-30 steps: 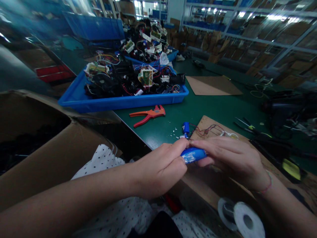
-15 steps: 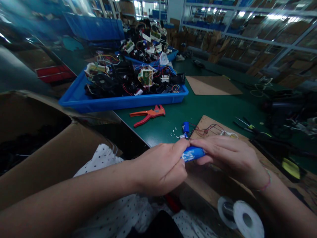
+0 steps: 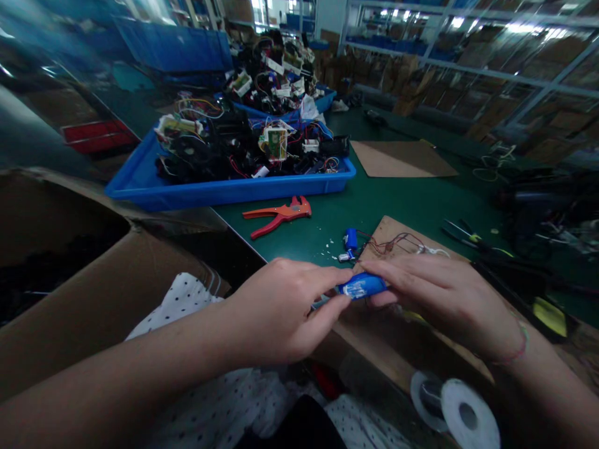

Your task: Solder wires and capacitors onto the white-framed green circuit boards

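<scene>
Item in hand: blue cylindrical cell (image 3: 362,285) in shrink wrap, held level over the near edge of the bench (image 3: 397,199), above a cardboard mat (image 3: 397,343).
Left hand (image 3: 285,312) — thumb and forefinger pinched on the cell's left end, where a thin grey strip shows.
Right hand (image 3: 440,299) — fingers closed over the right end.
Progress, as a judgement: the wrap looks whole apart from a scuffed pale patch, so any stripping is barely begun.
Nearby: a smaller blue cell with red leads (image 3: 350,240) just beyond the hands; red wire stripper (image 3: 278,215) toward the left edge; blue tray of wired scrap parts (image 3: 224,187) behind it; tape roll (image 3: 468,415) at the near right.
Open room: bare green surface between tray and mat; an open cardboard box (image 3: 84,280) crowds the near left corner.
</scene>
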A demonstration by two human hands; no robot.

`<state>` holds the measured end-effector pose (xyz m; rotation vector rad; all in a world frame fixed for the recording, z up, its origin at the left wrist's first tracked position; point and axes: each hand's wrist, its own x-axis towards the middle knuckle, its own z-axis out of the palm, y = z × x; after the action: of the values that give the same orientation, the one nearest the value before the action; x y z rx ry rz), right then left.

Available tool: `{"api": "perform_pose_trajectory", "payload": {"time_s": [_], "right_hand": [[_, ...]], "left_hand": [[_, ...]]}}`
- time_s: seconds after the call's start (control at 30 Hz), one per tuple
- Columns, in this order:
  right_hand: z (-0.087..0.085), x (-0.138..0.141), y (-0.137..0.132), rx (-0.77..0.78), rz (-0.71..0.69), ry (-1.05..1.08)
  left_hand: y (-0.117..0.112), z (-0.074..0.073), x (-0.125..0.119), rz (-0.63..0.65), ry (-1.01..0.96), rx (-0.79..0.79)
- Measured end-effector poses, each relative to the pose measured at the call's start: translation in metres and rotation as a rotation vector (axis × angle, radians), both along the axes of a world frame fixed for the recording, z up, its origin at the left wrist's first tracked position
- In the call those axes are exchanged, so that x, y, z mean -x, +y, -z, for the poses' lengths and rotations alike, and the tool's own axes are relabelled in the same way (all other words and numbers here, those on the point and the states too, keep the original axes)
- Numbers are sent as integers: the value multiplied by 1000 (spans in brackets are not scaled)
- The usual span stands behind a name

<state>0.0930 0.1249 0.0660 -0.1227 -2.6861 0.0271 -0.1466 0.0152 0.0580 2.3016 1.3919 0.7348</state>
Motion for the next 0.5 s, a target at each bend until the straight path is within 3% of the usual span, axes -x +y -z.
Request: {"api": "perform_pose_trajectory", "payload": {"time_s": [0.3, 0.5], "right_hand": [[-8, 8, -11, -9, 60, -47], [-1, 7, -10, 105, 99, 23]], "left_hand": [[-1, 1, 4, 78, 210, -62], [1, 5, 6, 79, 208, -119]]}}
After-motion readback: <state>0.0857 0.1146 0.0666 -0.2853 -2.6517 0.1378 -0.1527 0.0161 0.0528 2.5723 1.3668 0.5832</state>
